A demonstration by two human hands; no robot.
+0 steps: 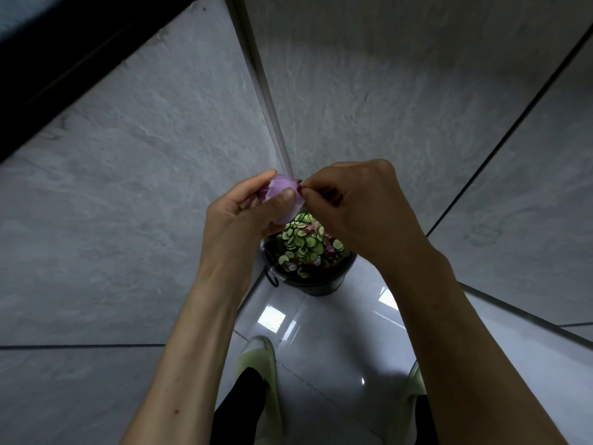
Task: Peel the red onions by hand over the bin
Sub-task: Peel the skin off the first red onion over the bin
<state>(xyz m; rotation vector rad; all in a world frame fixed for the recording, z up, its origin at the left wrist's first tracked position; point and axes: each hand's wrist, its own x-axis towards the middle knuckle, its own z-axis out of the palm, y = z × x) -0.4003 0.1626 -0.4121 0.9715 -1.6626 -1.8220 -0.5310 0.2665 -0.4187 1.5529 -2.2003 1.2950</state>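
Gripping red onion (284, 195) in left hand (239, 213); right hand (356, 203) pinching its skin (299, 184), above black bin (313, 271).

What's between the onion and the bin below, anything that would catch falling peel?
Nothing visible. The pale purple, partly peeled red onion, gripped by the left hand while the right hand pinches its skin, sits above the open black round bin of cucumber slices and purple peel.
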